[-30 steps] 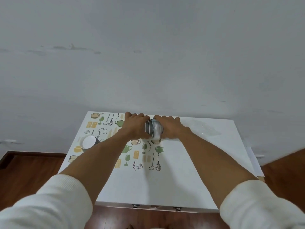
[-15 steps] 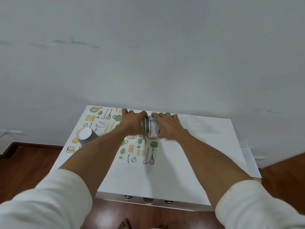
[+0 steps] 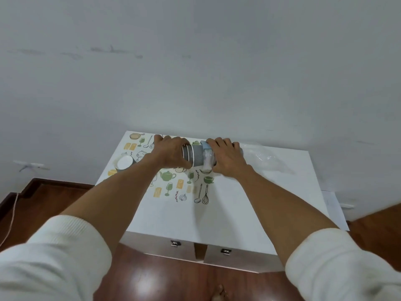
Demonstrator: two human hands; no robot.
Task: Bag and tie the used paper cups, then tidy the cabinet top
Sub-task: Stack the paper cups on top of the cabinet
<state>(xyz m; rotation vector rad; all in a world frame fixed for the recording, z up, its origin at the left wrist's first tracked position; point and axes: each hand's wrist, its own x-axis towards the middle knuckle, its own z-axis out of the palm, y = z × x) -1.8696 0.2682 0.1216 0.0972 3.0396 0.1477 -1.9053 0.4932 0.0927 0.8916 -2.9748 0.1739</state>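
Note:
A stack of grey paper cups (image 3: 194, 154) lies sideways above the white cabinet top (image 3: 227, 211), held between both hands. My left hand (image 3: 171, 154) grips the rim end of the stack. My right hand (image 3: 225, 158) holds the other end, where a clear plastic bag (image 3: 260, 157) with a pale blue edge is bunched over the cups and trails to the right on the cabinet. One more grey paper cup (image 3: 124, 162) lies tipped on the left, its white inside facing me.
A mat printed with kitchen utensils (image 3: 173, 185) covers the cabinet's left half. The wall runs right behind the cabinet. Two drawer handles (image 3: 175, 243) show on the front. A sheet of paper (image 3: 335, 209) sticks out at the right edge. Wooden floor lies below.
Both hands have stayed on the stack against the back of the cabinet. The bag's mouth now covers more of the cups' right end. The lone cup on the left has rolled slightly.

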